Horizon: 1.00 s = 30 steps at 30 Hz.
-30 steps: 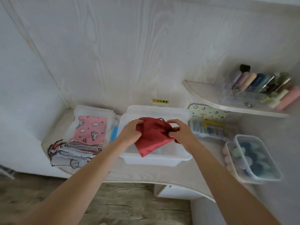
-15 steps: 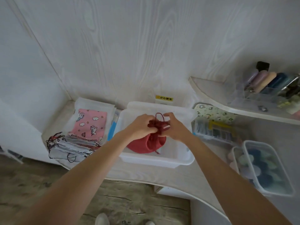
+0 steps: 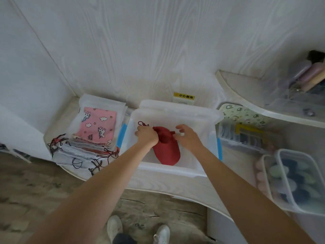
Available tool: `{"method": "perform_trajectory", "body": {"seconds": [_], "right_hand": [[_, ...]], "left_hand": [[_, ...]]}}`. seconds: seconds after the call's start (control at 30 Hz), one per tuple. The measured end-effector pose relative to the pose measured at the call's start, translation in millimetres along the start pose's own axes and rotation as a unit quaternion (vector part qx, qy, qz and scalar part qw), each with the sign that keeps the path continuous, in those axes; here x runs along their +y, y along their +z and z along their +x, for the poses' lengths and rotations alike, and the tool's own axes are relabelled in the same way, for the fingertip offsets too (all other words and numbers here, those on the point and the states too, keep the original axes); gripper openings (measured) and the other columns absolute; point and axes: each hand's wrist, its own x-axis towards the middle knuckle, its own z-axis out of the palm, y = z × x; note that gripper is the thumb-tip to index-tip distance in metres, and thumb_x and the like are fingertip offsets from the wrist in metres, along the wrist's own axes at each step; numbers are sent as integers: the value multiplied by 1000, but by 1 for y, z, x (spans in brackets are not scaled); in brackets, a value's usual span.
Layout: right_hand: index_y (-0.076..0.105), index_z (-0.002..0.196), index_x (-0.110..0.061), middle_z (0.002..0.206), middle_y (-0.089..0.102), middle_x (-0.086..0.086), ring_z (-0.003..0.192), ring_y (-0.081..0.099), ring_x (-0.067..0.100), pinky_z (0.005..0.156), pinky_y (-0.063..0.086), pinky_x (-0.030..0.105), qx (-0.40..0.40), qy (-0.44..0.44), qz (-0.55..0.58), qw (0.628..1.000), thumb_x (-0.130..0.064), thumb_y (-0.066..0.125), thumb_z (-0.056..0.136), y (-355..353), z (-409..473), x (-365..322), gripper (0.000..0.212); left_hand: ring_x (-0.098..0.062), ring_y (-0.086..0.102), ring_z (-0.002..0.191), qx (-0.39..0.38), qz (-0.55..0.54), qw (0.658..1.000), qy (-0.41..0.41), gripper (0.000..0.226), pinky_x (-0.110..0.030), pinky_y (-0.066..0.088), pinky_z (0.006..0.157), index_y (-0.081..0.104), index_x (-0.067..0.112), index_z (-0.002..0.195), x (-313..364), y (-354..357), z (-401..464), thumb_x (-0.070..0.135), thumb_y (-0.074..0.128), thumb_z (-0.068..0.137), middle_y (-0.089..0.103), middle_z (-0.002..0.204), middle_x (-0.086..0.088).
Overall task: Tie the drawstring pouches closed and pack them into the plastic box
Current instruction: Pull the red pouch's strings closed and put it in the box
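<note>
A dark red drawstring pouch (image 3: 167,152) lies inside the translucent plastic box (image 3: 168,170) at the middle of the counter, its neck gathered. My left hand (image 3: 146,135) grips the pouch's gathered neck, and a loop of red cord (image 3: 141,123) sticks out past its knuckles. My right hand (image 3: 187,137) hovers just right of the neck with fingers spread and relaxed, touching the pouch at most with a fingertip. To the left sits a pile of other pouches (image 3: 82,152) with dark cords, under a pink patterned one in a clear bag (image 3: 97,125).
Two lidded clear containers (image 3: 297,180) with round coloured items stand at the right. A small divided organiser (image 3: 246,137) sits behind them, below a curved shelf (image 3: 263,110) holding bottles. A yellow warning label (image 3: 183,95) marks the wall. The counter edge curves; my shoes show on the floor below.
The pouch went from spread flat between both hands to cinched at the neck, then came down into the box. My right hand has let go of it and opened.
</note>
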Motion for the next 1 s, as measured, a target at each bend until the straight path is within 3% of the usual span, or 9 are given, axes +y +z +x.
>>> {"method": "perform_trajectory", "body": {"seconds": [0.13,0.23,0.33,0.43,0.57,0.67,0.8,0.93,1.0], "right_hand": [[39,134,-18,130,43,16,118,46,36,100,40,43,-34,18,-176,984,-38,49,91,17,4,3,48],[40,123,-5,120,52,21,109,53,38,90,48,44,-48,77,-139,986,-28,49,91,20,6,3,41],[46,115,1,114,58,21,98,58,34,78,47,35,-6,74,-106,992,-10,48,89,22,11,4,29],[58,103,-1,106,62,19,97,60,33,77,50,34,43,57,-110,991,1,45,83,20,12,3,24],[56,106,-4,109,58,16,99,56,32,79,44,32,117,52,-179,975,0,38,88,15,8,12,26],[55,113,-1,115,56,20,103,55,34,85,44,35,76,61,-205,974,-5,36,92,15,7,15,29],[52,114,4,116,55,24,113,45,38,80,35,31,-16,57,-218,974,-7,37,92,12,1,3,30],[51,120,-3,124,50,19,112,47,33,86,36,29,26,2,-147,989,-10,42,93,1,-16,-25,30],[59,114,-8,116,58,12,108,55,28,93,42,33,42,-64,-87,993,-10,46,92,2,-26,-49,26]], "left_hand": [[-31,42,122,37,100,994,23,44,-22,31,67,25,-10,135,5,7,-6,5,35,95,31,137,-23],[-30,42,120,24,181,982,45,43,-20,20,53,22,-14,133,8,8,-3,2,33,94,30,135,-23],[-29,43,118,41,208,976,55,43,-24,30,73,23,-16,133,8,7,-1,3,31,95,29,134,-23],[-28,43,119,41,238,968,68,44,-25,34,84,21,-16,133,4,5,4,4,31,95,30,135,-22],[-29,43,121,15,264,960,87,42,-28,38,97,27,-11,135,0,5,6,6,30,97,31,136,-21],[-31,44,122,-38,285,953,99,40,-29,38,98,34,-10,133,-1,5,4,6,33,96,33,135,-21],[-31,55,111,-96,245,959,104,33,-28,45,88,48,-7,120,3,-9,-3,10,41,94,49,126,-20],[-31,69,74,-113,85,983,114,11,-18,51,48,50,3,86,6,-56,-20,12,48,91,62,79,-14],[-25,68,71,-116,-45,982,139,4,-21,56,57,51,7,89,-2,-83,-25,10,49,90,60,76,-9]]}}
